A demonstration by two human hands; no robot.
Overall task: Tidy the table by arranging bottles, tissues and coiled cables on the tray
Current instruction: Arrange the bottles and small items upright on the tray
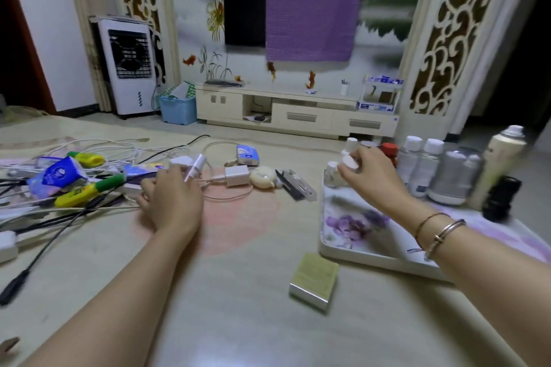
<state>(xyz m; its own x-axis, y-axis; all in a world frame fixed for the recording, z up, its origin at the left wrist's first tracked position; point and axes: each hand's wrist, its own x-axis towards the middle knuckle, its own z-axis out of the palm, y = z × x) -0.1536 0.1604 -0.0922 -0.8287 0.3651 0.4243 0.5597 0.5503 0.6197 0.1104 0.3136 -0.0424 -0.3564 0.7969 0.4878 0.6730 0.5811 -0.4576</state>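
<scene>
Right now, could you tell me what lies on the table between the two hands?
In the head view, a white charger block, a round cream object and a dark flat item lie between the left hand and right hand.

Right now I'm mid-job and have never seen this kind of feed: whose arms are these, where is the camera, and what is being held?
There is no machine here: a person's two bare hands work, filmed by one wide-angle camera worn on the head, looking forward and down. The right hand holds a small white-capped bottle over the far corner of the flowered tray, where several bottles already stand. The left hand grips a small clear spray bottle on the table, beside a tangle of cables, tissue packs and chargers.
</scene>
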